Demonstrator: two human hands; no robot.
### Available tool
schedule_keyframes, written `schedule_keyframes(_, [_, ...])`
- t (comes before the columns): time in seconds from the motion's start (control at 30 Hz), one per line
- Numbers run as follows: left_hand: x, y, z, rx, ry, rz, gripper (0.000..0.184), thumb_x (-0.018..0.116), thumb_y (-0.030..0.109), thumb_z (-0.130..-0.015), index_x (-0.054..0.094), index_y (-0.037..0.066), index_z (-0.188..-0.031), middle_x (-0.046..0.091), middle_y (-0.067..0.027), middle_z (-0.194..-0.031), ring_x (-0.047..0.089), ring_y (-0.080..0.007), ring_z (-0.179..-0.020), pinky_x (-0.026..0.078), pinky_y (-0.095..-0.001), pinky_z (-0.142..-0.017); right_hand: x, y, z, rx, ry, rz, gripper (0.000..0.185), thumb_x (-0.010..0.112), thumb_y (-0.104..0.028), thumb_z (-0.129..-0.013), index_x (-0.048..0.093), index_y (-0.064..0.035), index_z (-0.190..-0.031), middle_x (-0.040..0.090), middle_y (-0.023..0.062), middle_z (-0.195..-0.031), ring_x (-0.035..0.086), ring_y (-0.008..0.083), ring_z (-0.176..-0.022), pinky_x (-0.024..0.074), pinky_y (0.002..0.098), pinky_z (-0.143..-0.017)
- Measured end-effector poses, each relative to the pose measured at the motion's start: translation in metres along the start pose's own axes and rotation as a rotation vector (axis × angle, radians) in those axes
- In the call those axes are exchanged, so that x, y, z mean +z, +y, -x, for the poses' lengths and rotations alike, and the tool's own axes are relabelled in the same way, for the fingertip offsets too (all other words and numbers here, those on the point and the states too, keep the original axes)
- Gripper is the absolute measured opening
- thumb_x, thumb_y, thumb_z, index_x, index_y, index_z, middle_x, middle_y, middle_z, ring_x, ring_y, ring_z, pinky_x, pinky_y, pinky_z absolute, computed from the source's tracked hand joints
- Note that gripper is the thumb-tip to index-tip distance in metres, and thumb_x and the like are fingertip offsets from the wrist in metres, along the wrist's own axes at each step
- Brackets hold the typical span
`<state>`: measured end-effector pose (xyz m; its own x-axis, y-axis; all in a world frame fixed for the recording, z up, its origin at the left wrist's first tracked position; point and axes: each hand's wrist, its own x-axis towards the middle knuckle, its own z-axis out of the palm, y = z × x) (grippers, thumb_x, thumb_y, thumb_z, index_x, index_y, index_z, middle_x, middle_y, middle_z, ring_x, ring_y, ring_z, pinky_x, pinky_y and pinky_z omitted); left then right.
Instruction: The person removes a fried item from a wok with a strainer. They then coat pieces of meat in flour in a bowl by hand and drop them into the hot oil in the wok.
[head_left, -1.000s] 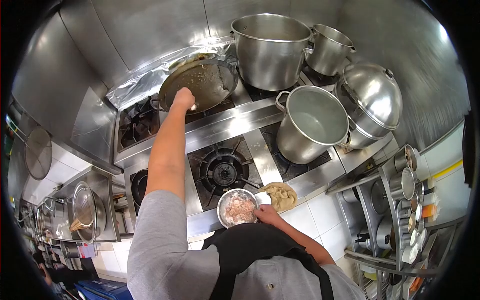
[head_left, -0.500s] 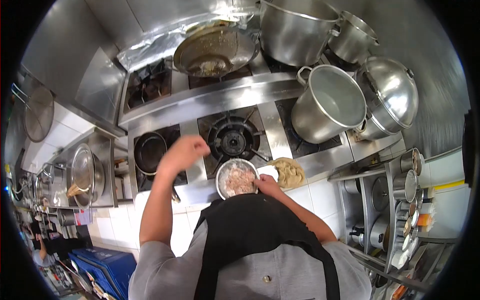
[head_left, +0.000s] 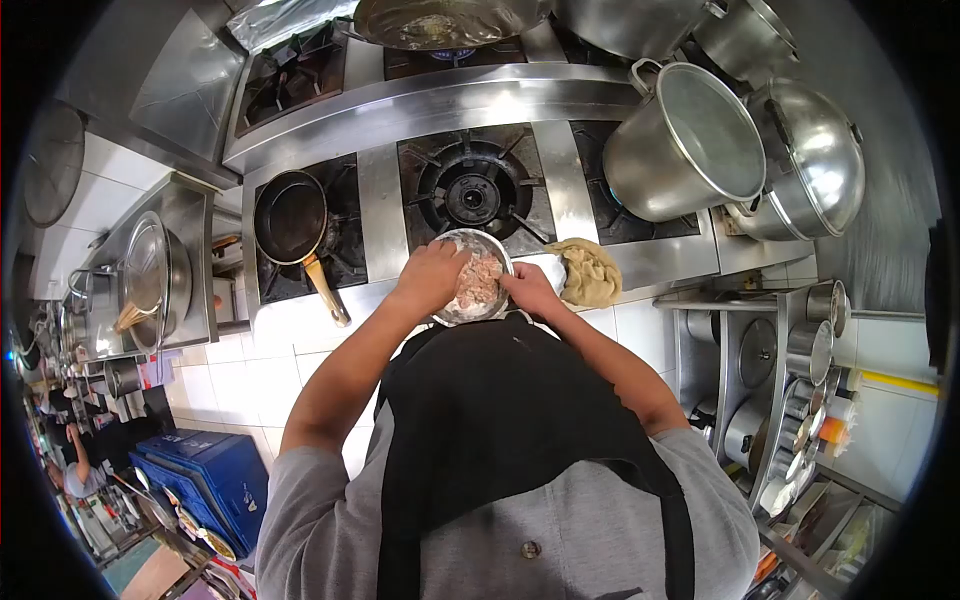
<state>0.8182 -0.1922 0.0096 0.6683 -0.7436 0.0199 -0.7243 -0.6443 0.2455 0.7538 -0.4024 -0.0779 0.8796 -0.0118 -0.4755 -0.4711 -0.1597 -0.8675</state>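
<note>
A metal bowl (head_left: 470, 316) of pinkish, flour-dusted pieces (head_left: 480, 281) is held at the stove's front edge. On its right rim my right hand (head_left: 531, 289) is closed, thumb inside. My left hand (head_left: 434, 274) reaches over the left side into the bowl; its fingertips are hidden among the pieces, so its grip cannot be made out. Just right of the bowl lies a crumpled tan cloth (head_left: 590, 274). Behind, a wide pan of oil (head_left: 440, 25) sits over a blue flame, with something pale frying in it.
A black frying pan (head_left: 290, 215) with a golden handle rests on the left burner. To the right stand a large pot (head_left: 650, 160) of liquid and a domed steamer (head_left: 825, 160). Shelves of pots (head_left: 765, 350) are at the right. A person (head_left: 80, 465) is far left.
My left hand has come back from the oil pan and gone down into the bowl. The view has tilted downward, so the stove appears higher. My right hand still holds the bowl.
</note>
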Motion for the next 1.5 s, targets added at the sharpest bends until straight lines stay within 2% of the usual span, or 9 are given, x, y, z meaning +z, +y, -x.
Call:
schedule_keyframes(0.3, [0.028, -0.006, -0.004, 0.010, 0.018, 0.060, 0.017, 0.064, 0.019, -0.077, 0.062, 0.005, -0.086, 0.062, -0.0145, -0.094, 0.061, -0.0313, -0.092, 0.050, -0.0420, -0.082, -0.002, -0.009, 0.008, -0.047, 0.056, 0.169, 0.025, 0.062, -0.022, -0.085, 0.064, 0.0018, -0.078, 0.060, 0.0041, -0.063, 0.054, 0.0111, -0.058, 0.0445, 0.0333, -0.056])
schedule_keyframes(0.53, [0.005, 0.005, -0.003, -0.047, -0.004, 0.090, 0.021, 0.067, 0.018, -0.077, 0.063, 0.005, -0.093, 0.062, -0.0133, -0.102, 0.059, -0.0306, -0.101, 0.050, -0.0412, -0.088, -0.002, -0.015, 0.012, -0.019, 0.024, 0.100, 0.025, 0.063, -0.023, -0.087, 0.065, 0.0007, -0.079, 0.058, 0.0004, -0.065, 0.050, 0.0083, -0.059, 0.0430, 0.0312, -0.055])
schedule_keyframes(0.83, [-0.003, -0.001, -0.004, 0.034, 0.054, 0.129, 0.017, 0.065, 0.015, -0.079, 0.062, 0.004, -0.092, 0.062, -0.0129, -0.087, 0.061, -0.0316, -0.090, 0.050, -0.0419, -0.081, -0.003, 0.003, 0.000, -0.049, 0.015, 0.093, 0.028, 0.063, -0.026, -0.086, 0.066, 0.0016, -0.080, 0.062, 0.0049, -0.066, 0.053, 0.0118, -0.059, 0.0450, 0.0336, -0.058])
schedule_keyframes(0.93, [-0.045, 0.005, 0.003, -0.062, 0.114, 0.299, 0.013, 0.062, 0.014, -0.086, 0.060, 0.002, -0.090, 0.063, -0.0092, -0.087, 0.063, -0.0247, -0.088, 0.051, -0.0373, -0.078, -0.002, 0.008, -0.005, -0.045, 0.030, 0.146, 0.031, 0.064, -0.028, -0.086, 0.067, 0.0023, -0.081, 0.063, 0.0065, -0.066, 0.055, 0.0124, -0.060, 0.0458, 0.0344, -0.058])
schedule_keyframes(1.0, [-0.066, 0.008, 0.006, -0.435, -0.054, 0.878, 0.011, 0.060, 0.015, -0.091, 0.059, 0.004, -0.089, 0.063, -0.0049, -0.089, 0.063, -0.0195, -0.089, 0.051, -0.0335, -0.076, -0.005, 0.004, -0.003, -0.027, 0.009, 0.163, 0.031, 0.064, -0.028, -0.088, 0.068, 0.0024, -0.084, 0.062, 0.0042, -0.067, 0.054, 0.0105, -0.060, 0.0456, 0.0323, -0.057])
schedule_keyframes(1.23, [-0.046, -0.005, 0.014, -0.605, 0.087, 2.351, 0.016, 0.050, 0.012, -0.093, 0.057, 0.006, -0.105, 0.061, -0.0111, -0.093, 0.063, -0.0236, -0.091, 0.052, -0.0388, -0.079, -0.006, -0.006, -0.002, -0.001, -0.042, 0.127, 0.032, 0.064, -0.029, -0.091, 0.068, 0.0025, -0.089, 0.063, 0.0014, -0.070, 0.053, 0.0080, -0.059, 0.0448, 0.0292, -0.053])
schedule_keyframes(1.37, [-0.036, 0.011, 0.004, -0.812, 0.004, 2.412, 0.020, 0.052, 0.015, -0.092, 0.057, 0.001, -0.104, 0.061, -0.0114, -0.089, 0.059, -0.0213, -0.079, 0.051, -0.0368, -0.072, -0.005, 0.000, -0.001, -0.019, -0.032, 0.100, 0.031, 0.064, -0.028, -0.091, 0.068, 0.0019, -0.088, 0.063, 0.0010, -0.070, 0.054, 0.0081, -0.058, 0.0451, 0.0288, -0.053])
schedule_keyframes(1.43, [-0.009, -0.001, 0.006, -0.669, 0.015, 2.524, 0.023, 0.053, 0.017, -0.092, 0.056, -0.001, -0.105, 0.061, -0.0098, -0.087, 0.056, -0.0187, -0.074, 0.049, -0.0317, -0.067, -0.003, 0.000, 0.001, 0.006, -0.017, 0.087, 0.033, 0.064, -0.031, -0.089, 0.069, 0.0013, -0.084, 0.065, 0.0063, -0.069, 0.059, 0.0129, -0.062, 0.0486, 0.0335, -0.061])
schedule_keyframes(1.5, [0.004, -0.001, 0.009, -0.593, -0.290, 2.436, 0.016, 0.054, 0.018, -0.092, 0.056, 0.005, -0.102, 0.061, -0.0055, -0.084, 0.057, -0.0171, -0.072, 0.048, -0.0308, -0.067, -0.005, 0.000, 0.001, 0.005, -0.020, 0.093, 0.036, 0.064, -0.034, -0.089, 0.068, 0.0008, -0.082, 0.065, 0.0063, -0.068, 0.059, 0.0126, -0.062, 0.0484, 0.0341, -0.061])
